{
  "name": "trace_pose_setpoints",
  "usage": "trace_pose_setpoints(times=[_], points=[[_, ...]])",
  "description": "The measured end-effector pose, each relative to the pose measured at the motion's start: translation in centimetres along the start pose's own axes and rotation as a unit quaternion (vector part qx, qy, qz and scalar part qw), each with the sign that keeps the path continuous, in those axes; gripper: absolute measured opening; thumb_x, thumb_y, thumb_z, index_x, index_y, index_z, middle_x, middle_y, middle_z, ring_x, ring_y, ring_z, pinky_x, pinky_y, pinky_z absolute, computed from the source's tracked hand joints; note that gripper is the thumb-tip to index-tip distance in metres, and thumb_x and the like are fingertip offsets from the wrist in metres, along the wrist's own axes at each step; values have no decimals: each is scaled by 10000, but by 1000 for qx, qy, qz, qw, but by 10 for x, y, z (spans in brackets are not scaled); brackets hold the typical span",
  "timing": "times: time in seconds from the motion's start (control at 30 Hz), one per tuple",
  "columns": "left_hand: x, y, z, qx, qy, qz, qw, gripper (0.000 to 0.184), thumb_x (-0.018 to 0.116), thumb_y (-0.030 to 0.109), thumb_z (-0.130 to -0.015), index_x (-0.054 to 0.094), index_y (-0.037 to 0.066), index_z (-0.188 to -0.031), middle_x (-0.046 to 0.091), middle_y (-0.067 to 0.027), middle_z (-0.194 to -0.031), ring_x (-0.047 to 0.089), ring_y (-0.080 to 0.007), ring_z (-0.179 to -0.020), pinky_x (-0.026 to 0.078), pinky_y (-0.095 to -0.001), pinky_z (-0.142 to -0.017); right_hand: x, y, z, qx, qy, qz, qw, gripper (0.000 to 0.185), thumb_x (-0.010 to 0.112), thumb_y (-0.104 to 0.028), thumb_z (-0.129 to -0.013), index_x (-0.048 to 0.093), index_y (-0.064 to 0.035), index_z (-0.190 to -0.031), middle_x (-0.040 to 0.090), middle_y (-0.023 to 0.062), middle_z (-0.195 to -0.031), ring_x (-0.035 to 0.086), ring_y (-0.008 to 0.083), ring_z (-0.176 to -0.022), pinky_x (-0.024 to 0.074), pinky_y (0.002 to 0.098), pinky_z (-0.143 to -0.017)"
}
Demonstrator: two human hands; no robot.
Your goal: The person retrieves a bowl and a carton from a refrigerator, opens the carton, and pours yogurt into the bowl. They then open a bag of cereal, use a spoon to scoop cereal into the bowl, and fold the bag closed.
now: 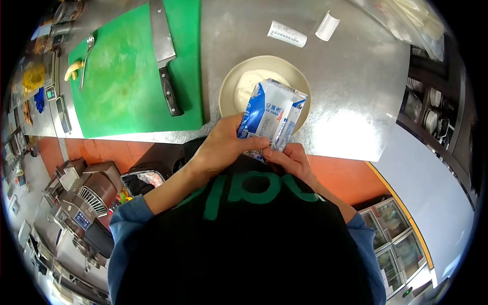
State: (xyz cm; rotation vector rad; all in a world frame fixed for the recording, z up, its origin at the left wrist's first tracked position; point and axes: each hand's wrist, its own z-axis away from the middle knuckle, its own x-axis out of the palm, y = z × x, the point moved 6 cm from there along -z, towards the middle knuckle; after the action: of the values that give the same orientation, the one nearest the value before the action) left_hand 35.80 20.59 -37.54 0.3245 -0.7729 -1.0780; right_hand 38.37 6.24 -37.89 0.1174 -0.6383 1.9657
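Note:
Both hands hold a blue and white packet (272, 114), tilted over the near side of a beige bowl (226, 84). My left hand (221, 145) grips its left side and lower end, thumb across the front. The fingers of my right hand (292, 160) are closed on the packet's lower right end, touching the left thumb. Inside the bowl lies a thick white creamy substance (250, 84), partly hidden behind the packet. The packet's far end is above the bowl; whether anything comes out of it cannot be seen.
To the left, a green cutting board (122, 81) bears a large knife (165, 61), a spoon (87, 58) and banana pieces (75, 68). Two white curled labels (287, 33) lie beyond the bowl. Plastic bags (417, 25) are at the far right. The steel table's front edge is near my hands.

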Motion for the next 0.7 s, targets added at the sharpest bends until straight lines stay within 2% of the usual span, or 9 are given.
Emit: trace_pose_setpoints(times=[0.1,0.17,0.27,0.33,0.37,0.43,0.47,0.57,0.7], points=[[1,-8,-7,16,34,17,999,246,667,108,-812,632,-32,-1012,661,-62,-876,589,-91,-783,481,-248,-719,-3,2,-5,-21,-12,80,997,204,600,-201,-889,652,-5,-900,557,-27,-679,457,36,-590,320,221,-503],[3,-11,-9,15,47,21,999,243,664,102,-812,632,-34,-1011,662,-59,-866,589,-91,-771,483,-246,-705,4,-10,0,-132,5,184,974,217,574,-193,-916,654,8,-901,581,-18,-705,485,32,-629,351,220,-519],[2,-12,-12,0,54,30,998,217,662,106,-815,636,-41,-974,662,-64,-843,589,-93,-742,485,-242,-681,-1,-5,2,-26,28,158,987,216,570,-171,-917,652,29,-918,610,1,-738,509,34,-663,383,209,-546],[-5,-7,-15,1,78,-121,990,180,643,93,-828,640,-46,-943,655,-63,-829,584,-85,-732,480,-233,-667,-3,-5,3,-23,15,141,990,222,572,-174,-917,653,33,-927,619,7,-743,518,36,-671,392,208,-553],[-5,-4,-17,0,78,-122,990,180,643,93,-828,640,-46,-943,655,-63,-829,584,-85,-732,480,-233,-667,-2,-4,3,-22,2,126,992,229,574,-178,-916,654,36,-936,627,13,-747,527,37,-678,401,206,-560],[-3,5,-19,13,81,62,995,156,622,79,-841,644,-46,-932,648,-58,-791,575,-75,-715,471,-230,-645,-4,-2,-1,-33,-8,134,990,230,584,-176,-908,644,39,-966,636,22,-782,545,50,-707,416,208,-589],[-4,1,-20,84,85,61,991,145,604,69,-852,644,-48,-928,644,-44,-784,567,-68,-703,461,-225,-625,-3,-2,-2,-43,-20,144,988,240,594,-174,-901,634,42,-996,644,32,-818,563,64,-736,432,210,-617],[-4,-16,-33,79,97,68,990,149,607,74,-850,644,-49,-927,646,-41,-799,564,-68,-691,459,-223,-626,7,-19,-2,-128,28,82,988,278,616,-167,-881,601,35,-1071,647,49,-911,588,101,-805,462,235,-695],[4,-16,-29,46,96,91,990,170,604,81,-850,638,-39,-965,644,-29,-822,559,-72,-718,462,-230,-658,-6,-8,-14,-130,63,141,979,314,633,-153,-864,575,26,-1114,642,63,-973,597,129,-864,474,265,-766]])
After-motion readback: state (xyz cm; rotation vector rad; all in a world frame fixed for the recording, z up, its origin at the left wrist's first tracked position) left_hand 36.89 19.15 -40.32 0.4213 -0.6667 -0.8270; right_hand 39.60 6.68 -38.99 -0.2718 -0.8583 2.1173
